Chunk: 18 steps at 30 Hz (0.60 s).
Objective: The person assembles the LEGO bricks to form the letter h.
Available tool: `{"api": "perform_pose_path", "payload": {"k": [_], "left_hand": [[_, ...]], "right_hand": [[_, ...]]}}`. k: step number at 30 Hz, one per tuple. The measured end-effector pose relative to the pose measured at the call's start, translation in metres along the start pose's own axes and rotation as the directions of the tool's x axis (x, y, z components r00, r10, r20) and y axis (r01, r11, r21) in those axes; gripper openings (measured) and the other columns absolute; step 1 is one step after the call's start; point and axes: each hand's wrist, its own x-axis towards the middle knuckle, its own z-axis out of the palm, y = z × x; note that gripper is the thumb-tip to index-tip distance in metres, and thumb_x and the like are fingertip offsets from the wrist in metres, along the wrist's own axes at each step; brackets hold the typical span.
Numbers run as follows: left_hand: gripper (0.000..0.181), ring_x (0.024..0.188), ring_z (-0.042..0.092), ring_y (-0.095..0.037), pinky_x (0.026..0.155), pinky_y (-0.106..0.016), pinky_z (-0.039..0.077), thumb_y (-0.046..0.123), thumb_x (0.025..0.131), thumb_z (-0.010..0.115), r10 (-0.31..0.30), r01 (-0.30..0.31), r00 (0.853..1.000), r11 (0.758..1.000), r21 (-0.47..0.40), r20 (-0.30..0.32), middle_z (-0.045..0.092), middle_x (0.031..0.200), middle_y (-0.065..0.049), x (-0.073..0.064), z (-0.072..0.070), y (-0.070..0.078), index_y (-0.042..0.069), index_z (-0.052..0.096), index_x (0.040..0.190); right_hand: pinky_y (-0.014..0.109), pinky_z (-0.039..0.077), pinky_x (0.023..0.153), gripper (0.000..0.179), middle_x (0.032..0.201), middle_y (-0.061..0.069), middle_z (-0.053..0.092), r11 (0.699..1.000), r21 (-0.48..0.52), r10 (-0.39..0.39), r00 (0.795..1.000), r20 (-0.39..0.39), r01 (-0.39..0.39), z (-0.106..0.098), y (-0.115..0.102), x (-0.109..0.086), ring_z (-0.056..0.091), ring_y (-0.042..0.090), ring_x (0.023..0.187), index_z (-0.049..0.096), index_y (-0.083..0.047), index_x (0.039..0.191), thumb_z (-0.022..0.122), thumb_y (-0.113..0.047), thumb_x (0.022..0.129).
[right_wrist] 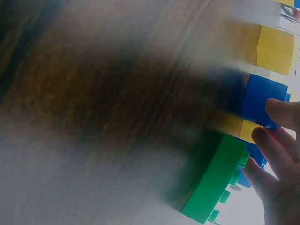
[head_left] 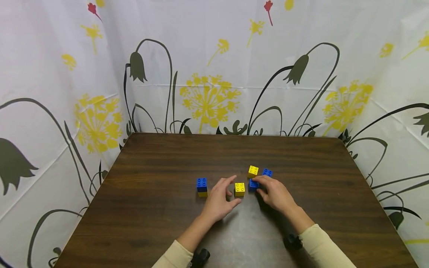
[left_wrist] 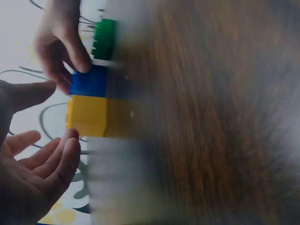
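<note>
Now the right hand (head_left: 276,194) pinches a blue block (head_left: 253,185), left hand (head_left: 218,201) wide beside a yellow block (head_left: 239,190)

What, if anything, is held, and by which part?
The right hand pinches a square blue plastic brick near its top, thumb in front, fingers behind; the left hand holds nothing.

Looking like a curtained-off tabletop corner, but leaving unclear whether in a home or a lab. Being closed in by a creased white curtain (head_left: 201,22) printed with yellow, red and grey-green flowers (head_left: 209,102), hanging behind and along both sides of a dark brown wood-grain table (head_left: 140,223).
</note>
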Motion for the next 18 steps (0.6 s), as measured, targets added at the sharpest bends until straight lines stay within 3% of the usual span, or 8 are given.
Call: {"api": "perform_pose_path", "payload": {"k": [4, 10, 13, 18], "left_hand": [[0.077, 0.077, 0.06, -0.014, 0.065, -0.025, 0.049, 0.02, 0.077, 0.086, -0.055, 0.052, 0.997, 0.996, 0.075, 0.048, 0.059, 0.125, -0.006, 0.01, 0.012, -0.005, 0.014, 0.048, 0.145], [0.076, 0.066, 0.051, -0.003, 0.065, -0.025, 0.047, 0.023, 0.078, 0.085, -0.079, 0.063, 0.99, 0.989, 0.133, 0.121, 0.061, 0.118, -0.002, 0.024, 0.019, -0.014, 0.013, 0.049, 0.144], [0.071, 0.063, 0.052, -0.004, 0.062, -0.025, 0.047, 0.021, 0.078, 0.085, -0.095, 0.084, 0.987, 0.992, 0.09, 0.127, 0.063, 0.112, -0.002, 0.028, 0.022, -0.02, 0.013, 0.053, 0.141], [0.055, 0.061, 0.052, -0.007, 0.054, -0.024, 0.046, 0.02, 0.078, 0.085, -0.135, 0.136, 0.987, 0.991, -0.001, 0.089, 0.061, 0.087, 0.0, 0.031, 0.027, -0.029, 0.016, 0.064, 0.129]], "right_hand": [[0.047, 0.051, 0.093, 0.039, 0.122, 0.004, 0.066, 1.0, 0.01, 0.016, 1.0, -0.005, -0.016, 0.001, 0.001, -0.002, 0.064, 0.025, 0.109, 0.067, -0.013, 0.123, 0.077, -0.008, 0.085], [0.046, 0.051, 0.093, 0.039, 0.122, 0.005, 0.067, 0.999, 0.025, 0.021, 1.0, -0.019, -0.021, 0.004, 0.003, -0.001, 0.064, 0.025, 0.109, 0.067, -0.013, 0.122, 0.077, -0.008, 0.085], [0.046, 0.052, 0.093, 0.039, 0.121, 0.005, 0.067, 0.999, 0.037, 0.019, 1.0, -0.02, -0.019, 0.004, 0.002, 0.0, 0.064, 0.025, 0.109, 0.066, -0.013, 0.122, 0.077, -0.007, 0.085], [0.044, 0.052, 0.093, 0.038, 0.121, 0.003, 0.067, 0.999, 0.043, 0.02, 1.0, -0.017, -0.019, 0.004, 0.002, 0.002, 0.064, 0.024, 0.109, 0.066, -0.013, 0.121, 0.076, -0.006, 0.085]]}}
